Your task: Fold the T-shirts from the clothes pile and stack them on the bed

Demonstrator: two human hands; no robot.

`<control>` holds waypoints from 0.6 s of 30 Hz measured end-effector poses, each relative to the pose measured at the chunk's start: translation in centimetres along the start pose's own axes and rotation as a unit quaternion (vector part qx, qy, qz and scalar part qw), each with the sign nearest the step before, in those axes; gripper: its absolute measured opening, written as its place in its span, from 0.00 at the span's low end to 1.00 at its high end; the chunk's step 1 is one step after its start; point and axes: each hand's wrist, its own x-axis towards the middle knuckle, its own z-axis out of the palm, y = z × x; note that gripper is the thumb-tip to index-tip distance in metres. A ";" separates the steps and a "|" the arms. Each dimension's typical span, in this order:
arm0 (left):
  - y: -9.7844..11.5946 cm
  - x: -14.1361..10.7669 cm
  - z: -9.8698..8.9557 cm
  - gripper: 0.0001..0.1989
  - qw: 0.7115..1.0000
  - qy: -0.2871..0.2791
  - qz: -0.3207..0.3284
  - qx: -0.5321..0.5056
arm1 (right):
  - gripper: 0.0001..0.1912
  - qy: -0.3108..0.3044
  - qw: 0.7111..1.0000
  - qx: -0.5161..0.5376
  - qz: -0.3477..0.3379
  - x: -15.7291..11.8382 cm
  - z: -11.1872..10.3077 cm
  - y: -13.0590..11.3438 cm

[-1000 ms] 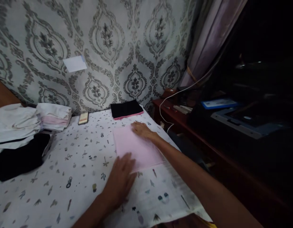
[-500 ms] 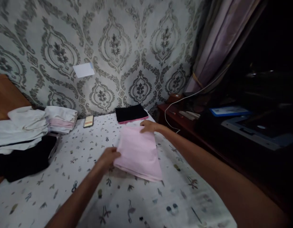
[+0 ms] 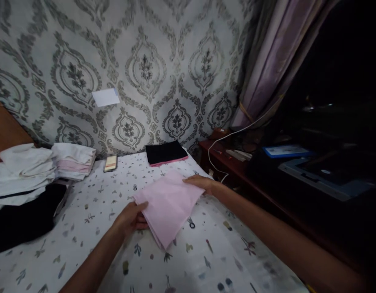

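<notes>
In the head view, a folded, pale pink, square cloth (image 3: 169, 207) is held cornerwise over a white sheet printed with small motifs (image 3: 96, 260), one corner pointing to six o'clock; the left hand (image 3: 131, 217) pinches it at nine o'clock, thumb on top; the right hand (image 3: 202, 184) holds it at two o'clock, fingers closed on its edge; whether it touches the sheet I cannot tell; at twelve o'clock lies a folded black cloth with a pink edge (image 3: 166, 153); at ten, a dark-rimmed rectangular phone (image 3: 110, 162).
</notes>
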 end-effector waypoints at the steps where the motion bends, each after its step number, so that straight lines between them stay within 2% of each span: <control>1: 0.0 0.4 0.2 0.14 1.000 0.003 0.015 0.005 | 0.14 -0.022 1.000 0.022 0.003 0.1 -0.2 -0.2; 3: 0.7 1.3 0.2 0.18 0.998 -0.001 0.058 -0.012 | 0.12 -0.073 0.994 0.077 0.008 0.4 -0.6 -0.4; 6: 3.5 2.9 0.0 0.21 0.992 -0.008 0.118 -0.042 | 0.13 -0.078 0.987 0.136 -0.040 1.4 -1.8 -1.1; 10: 10.4 6.4 0.7 0.18 0.978 0.018 0.206 -0.033 | 0.14 0.021 0.981 0.164 -0.105 4.8 -4.1 -3.9; 14: 17.7 12.5 2.9 0.19 0.962 0.046 0.268 -0.026 | 0.17 0.141 0.971 0.105 -0.163 10.5 -6.3 -6.9; 16: 20.0 16.2 3.9 0.20 0.959 0.061 0.277 -0.022 | 0.17 0.177 0.965 0.088 -0.169 13.8 -7.0 -7.5; 18: 20.7 20.1 4.4 0.18 0.961 0.081 0.265 -0.008 | 0.16 0.205 0.963 0.072 -0.157 17.0 -7.5 -7.0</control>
